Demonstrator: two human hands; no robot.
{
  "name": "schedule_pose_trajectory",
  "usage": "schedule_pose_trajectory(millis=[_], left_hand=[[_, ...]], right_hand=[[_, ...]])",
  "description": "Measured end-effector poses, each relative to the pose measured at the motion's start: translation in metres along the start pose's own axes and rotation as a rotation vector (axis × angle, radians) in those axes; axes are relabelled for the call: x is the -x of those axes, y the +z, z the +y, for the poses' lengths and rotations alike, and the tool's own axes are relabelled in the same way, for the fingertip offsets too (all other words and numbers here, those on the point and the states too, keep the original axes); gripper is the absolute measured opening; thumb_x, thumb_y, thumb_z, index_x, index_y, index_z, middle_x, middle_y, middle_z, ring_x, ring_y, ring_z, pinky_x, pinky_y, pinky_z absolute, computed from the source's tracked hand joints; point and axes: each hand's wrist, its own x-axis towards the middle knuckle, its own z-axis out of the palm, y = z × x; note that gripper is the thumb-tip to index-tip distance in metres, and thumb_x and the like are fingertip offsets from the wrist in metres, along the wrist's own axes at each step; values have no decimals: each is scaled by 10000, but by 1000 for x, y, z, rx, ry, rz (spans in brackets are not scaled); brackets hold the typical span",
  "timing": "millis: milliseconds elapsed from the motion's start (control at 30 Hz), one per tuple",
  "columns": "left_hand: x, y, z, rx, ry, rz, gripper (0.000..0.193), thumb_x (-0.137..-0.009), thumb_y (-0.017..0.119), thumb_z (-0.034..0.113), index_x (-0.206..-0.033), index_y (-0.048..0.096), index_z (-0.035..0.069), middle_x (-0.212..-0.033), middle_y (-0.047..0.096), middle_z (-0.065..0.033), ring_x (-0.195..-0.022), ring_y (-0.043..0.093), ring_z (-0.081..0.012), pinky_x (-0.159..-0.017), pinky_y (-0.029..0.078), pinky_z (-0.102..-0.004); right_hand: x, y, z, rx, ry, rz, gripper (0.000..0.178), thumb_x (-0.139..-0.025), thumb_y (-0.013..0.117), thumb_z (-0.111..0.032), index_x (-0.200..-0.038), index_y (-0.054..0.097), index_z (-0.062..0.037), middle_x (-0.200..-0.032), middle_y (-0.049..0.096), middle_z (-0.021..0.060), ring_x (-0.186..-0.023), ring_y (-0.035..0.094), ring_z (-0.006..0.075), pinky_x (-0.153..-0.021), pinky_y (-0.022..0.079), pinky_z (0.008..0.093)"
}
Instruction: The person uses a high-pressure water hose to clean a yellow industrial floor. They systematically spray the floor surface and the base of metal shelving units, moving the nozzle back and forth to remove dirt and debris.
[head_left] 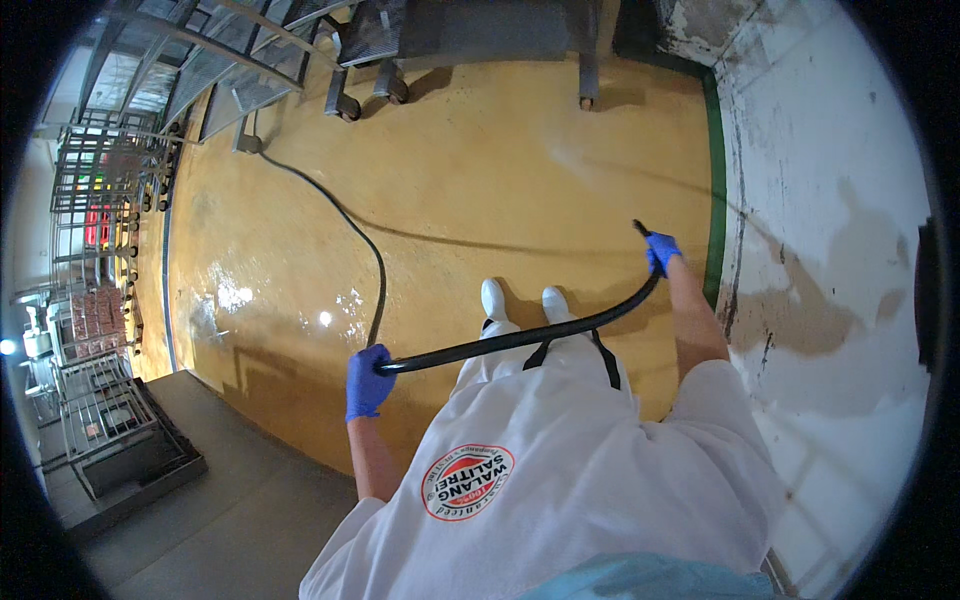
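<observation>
Floor (480, 150) glistens beside stained wall (820, 190), fingers of left hand (368, 384) and right hand (661, 252) gripping hose (520, 340)

a: how is the left hand (369, 384) set?
b: blue-gloved, out to the left of the torso (580, 470), fingers curled closed.
a: and the left forearm (371, 455)?
b: bare, pointing nearly straight ahead from the elbow.
a: what about the right hand (661, 252)?
b: gloved in blue too, reaching out to the right, its fingers wrapped shut.
a: the arm behind it?
b: the right forearm (697, 325) is bare as well, stretched forward and slanting slightly inward toward the wrist.
a: so are the hands level?
b: the right is further forward, and they're well apart.
a: and the feet (493, 300)?
b: side by side, white-shod, toes forward, slightly apart.
</observation>
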Motion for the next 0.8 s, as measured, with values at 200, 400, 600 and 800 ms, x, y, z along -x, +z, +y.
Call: schedule_pose_trajectory(millis=[200,400,600,800], left_hand=[[4,-23,17,9,-80,-8,132,-650,624,25,-613,496,26,-505,402,-126,-484,323,-182,-453,316,-311],[46,-50,24,-36,-199,83,105,-603,549,-40,-595,474,33,-517,357,-77,-523,346,-100,-465,305,-288],[67,-56,34,-73,-241,115,161,-629,594,-33,-578,461,41,-508,336,-58,-532,327,-86,-460,289,-290],[32,-39,45,-58,-227,18,269,-677,712,56,-582,461,34,-516,318,-45,-537,307,-85,-453,282,-285]], right_hand=[[3,61,16,111,38,-274,193,-815,556,-281,-704,539,-123,-536,542,55,-350,465,169,-309,359,320],[90,117,28,-434,-172,-706,246,-815,569,-353,-782,593,-111,-615,567,9,-487,483,75,-408,330,215],[101,137,27,-448,-201,-756,235,-824,561,-348,-809,600,-117,-612,572,13,-514,521,83,-419,336,206],[3,120,-24,-48,46,-235,147,-835,499,-247,-772,515,-116,-496,516,68,-336,465,185,-297,366,346]])
